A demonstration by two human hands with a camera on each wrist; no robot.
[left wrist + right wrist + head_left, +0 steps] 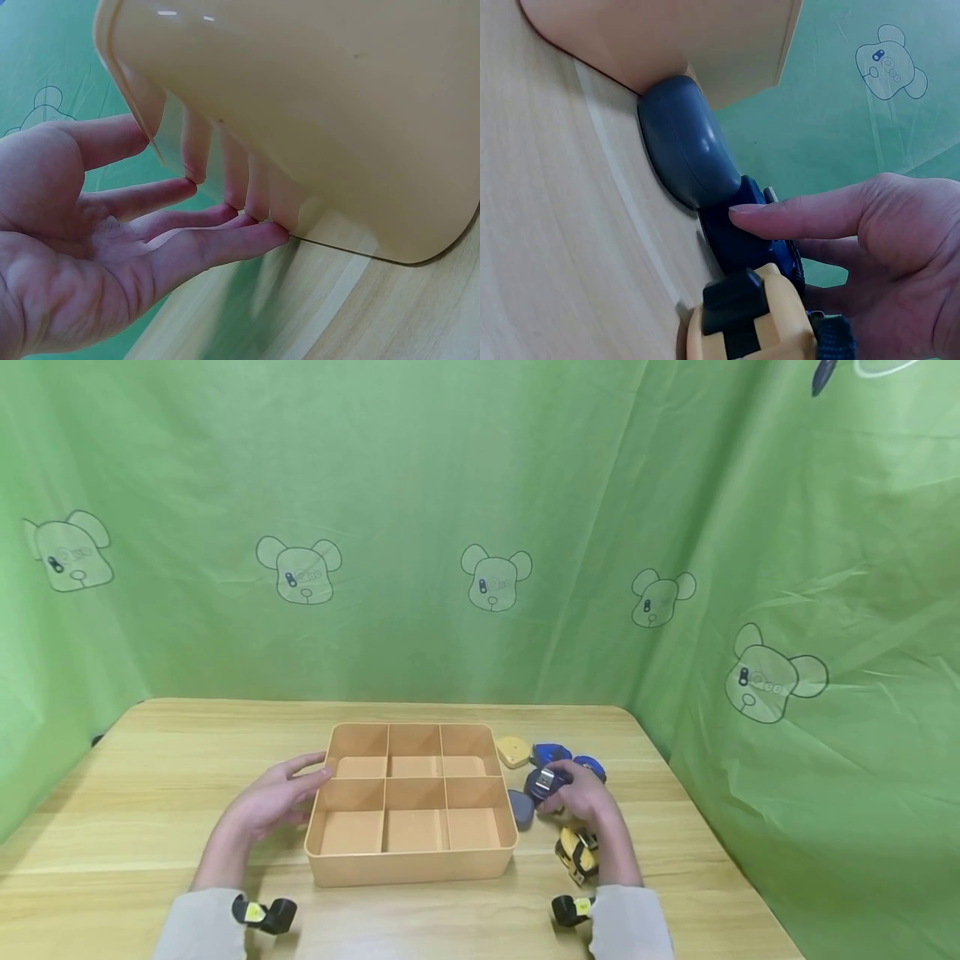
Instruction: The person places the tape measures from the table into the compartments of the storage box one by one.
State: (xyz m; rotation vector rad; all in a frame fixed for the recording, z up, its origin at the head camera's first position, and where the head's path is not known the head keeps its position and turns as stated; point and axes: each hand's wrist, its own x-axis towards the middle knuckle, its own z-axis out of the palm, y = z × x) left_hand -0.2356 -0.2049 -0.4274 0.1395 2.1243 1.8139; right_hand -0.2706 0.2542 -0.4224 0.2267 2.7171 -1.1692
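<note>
- Left hand (273, 797) lay flat with its fingers (225, 244) straight, their tips touching the left wall of the tan divided tray (411, 858).
- That tray sat mid-counter (150, 760), its six compartments showing only bare floor.
- Right hand (588, 802) curled round a dark blue tape measure (546, 782) just right of the tray, thumb on its side.
- A grey tape measure (684, 150) leaned right against the tray's wall.
- A yellow-and-black tape measure (577, 852) lay beside the right wrist.
- A yellow one (513, 751) and two more blue ones (589, 767) waited behind.
</note>
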